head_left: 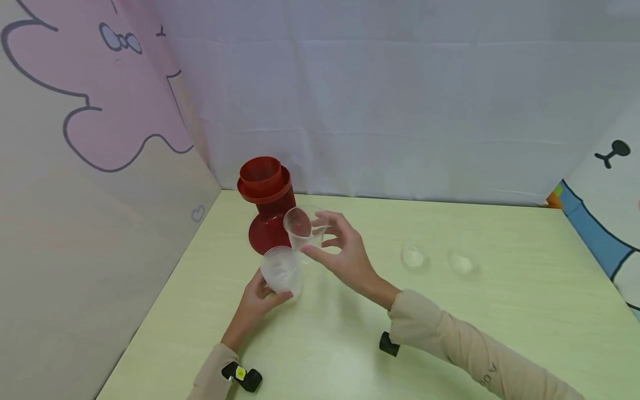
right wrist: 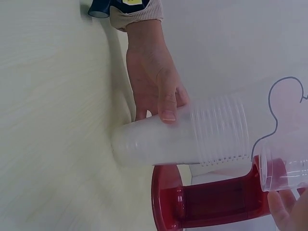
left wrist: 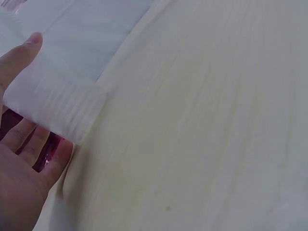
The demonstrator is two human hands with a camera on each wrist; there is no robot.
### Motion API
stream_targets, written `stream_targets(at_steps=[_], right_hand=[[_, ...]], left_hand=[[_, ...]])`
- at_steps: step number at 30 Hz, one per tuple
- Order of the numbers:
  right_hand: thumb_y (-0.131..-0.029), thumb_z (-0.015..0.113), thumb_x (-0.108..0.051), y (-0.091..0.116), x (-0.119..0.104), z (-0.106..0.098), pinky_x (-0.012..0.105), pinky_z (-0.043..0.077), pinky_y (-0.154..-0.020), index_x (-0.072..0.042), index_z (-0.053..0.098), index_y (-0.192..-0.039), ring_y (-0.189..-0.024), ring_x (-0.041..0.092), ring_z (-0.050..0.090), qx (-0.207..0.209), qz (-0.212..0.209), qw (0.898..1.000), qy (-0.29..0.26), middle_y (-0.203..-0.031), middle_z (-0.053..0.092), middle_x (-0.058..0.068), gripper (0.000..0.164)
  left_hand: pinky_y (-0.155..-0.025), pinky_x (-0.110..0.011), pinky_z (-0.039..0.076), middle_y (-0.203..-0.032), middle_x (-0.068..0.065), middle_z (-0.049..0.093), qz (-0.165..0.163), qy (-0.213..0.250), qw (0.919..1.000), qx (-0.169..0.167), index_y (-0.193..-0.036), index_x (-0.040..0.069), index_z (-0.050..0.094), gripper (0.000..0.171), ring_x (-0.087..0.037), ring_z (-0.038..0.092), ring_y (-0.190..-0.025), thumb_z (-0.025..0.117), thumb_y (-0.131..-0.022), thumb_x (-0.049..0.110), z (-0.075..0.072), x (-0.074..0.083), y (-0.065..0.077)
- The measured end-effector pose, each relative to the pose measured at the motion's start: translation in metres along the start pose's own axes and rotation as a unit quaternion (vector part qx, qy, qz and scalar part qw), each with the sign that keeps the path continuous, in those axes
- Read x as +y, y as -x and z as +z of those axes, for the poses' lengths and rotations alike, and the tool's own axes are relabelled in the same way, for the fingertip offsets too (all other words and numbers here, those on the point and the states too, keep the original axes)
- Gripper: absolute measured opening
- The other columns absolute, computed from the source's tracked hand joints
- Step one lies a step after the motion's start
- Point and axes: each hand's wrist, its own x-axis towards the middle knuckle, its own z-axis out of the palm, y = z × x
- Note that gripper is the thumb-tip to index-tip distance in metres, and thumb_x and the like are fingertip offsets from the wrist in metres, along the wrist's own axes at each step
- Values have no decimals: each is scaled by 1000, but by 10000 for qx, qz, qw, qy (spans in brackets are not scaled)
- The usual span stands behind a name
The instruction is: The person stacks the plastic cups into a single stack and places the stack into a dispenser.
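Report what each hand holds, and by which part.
Left hand: nested clear plastic cups, round the side below the rims. Right hand: one clear plastic cup, by its side wall.

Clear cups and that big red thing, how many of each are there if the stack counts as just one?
Cup stack in the left hand: 1
Single clear cup in the right hand: 1
Faint clear cups on the table: 2
Red stand: 1
Total: 5
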Motion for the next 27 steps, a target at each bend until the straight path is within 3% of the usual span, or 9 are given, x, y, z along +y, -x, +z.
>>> stream_targets(at_steps=[7, 11, 18, 24, 27], right_hand=[[-79, 73, 2, -3, -1, 5, 56, 49, -84, 2, 47, -128, -104, 35, 57, -63, 6, 9999, -131, -115, 57, 18, 56], [-78, 74, 0, -6, 10, 8, 54, 51, -81, -1, 48, -127, -103, 33, 58, -76, -150, 9998, -119, -114, 58, 15, 56], [-79, 78, -11, -11, 33, 13, 40, 54, -80, -15, 51, -126, -102, 17, 58, -139, -178, 9996, -149, -113, 58, 0, 55], [-78, 78, -10, -12, 32, 16, 43, 54, -80, -13, 51, -127, -102, 17, 58, -205, -237, 9992, -265, -112, 59, 2, 56], [-78, 76, -4, -12, 22, 18, 44, 53, -80, -6, 50, -127, -102, 20, 58, -246, -200, 9991, -282, -111, 59, 7, 55]], left_hand=[[-101, -45, 41, -135, 0, 47, 39, 34, 9999, 110, -140, 26, 37, 75, -23, 47, -124, 79, -78, 20, -2, -20, -7], [-99, -44, 43, -134, 1, 48, 61, 21, 9999, 153, -139, 27, 38, 76, -23, 48, -123, 80, -76, 24, -2, -21, -7], [-99, -44, 43, -133, 3, 49, 46, 63, 9999, 146, -138, 29, 39, 74, -22, 49, -122, 80, -77, 25, -2, -21, -7], [-98, -43, 44, -134, 1, 49, -7, 97, 9999, 133, -139, 29, 39, 75, -23, 49, -121, 80, -77, 23, -3, -20, -6], [-98, -43, 43, -133, -2, 49, 63, 162, 9998, 75, -139, 24, 39, 73, -24, 50, -120, 79, -78, 19, -3, -15, -5]])
